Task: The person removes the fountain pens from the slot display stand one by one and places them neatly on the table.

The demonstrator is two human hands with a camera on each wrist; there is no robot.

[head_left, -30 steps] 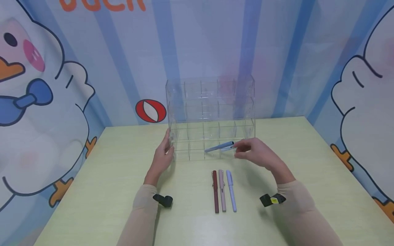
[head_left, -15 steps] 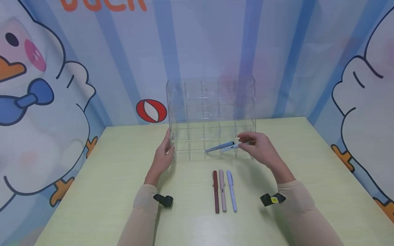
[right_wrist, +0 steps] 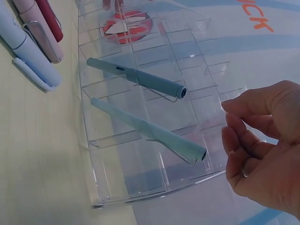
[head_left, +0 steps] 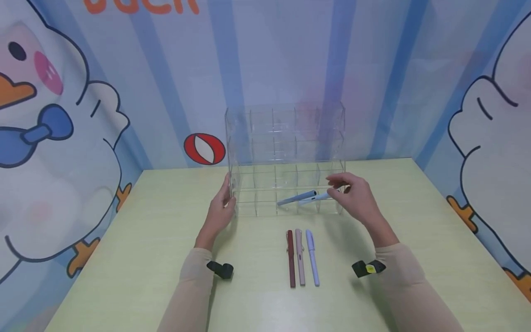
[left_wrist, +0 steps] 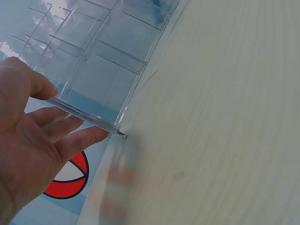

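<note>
My left hand (head_left: 216,213) grips the left side wall of a clear acrylic rack (left_wrist: 86,116), thumb on one face and fingers on the other. Two capped pens lean in the rack's lowest row: a blue-grey pen (right_wrist: 154,83) and a light blue pen (right_wrist: 150,129), their clipped ends raised. My right hand (head_left: 357,198) hovers beside the light blue pen's upper end, fingers loosely bent with nothing between them. In the right wrist view a gap shows between fingertips and pen. A dark red pen (head_left: 291,258), a pale pink pen (head_left: 300,258) and a lavender pen (head_left: 313,258) lie on the table.
The rack stands near the back of a pale wooden table (head_left: 137,267), its tiers of small compartments rising toward the rear. Behind it hangs a blue striped cloth (head_left: 282,55) with cartoon ducks.
My right hand has let go of the light blue pen and drawn back up and to the right, leaving it leaning in the rack. My left hand stays on the rack's side.
</note>
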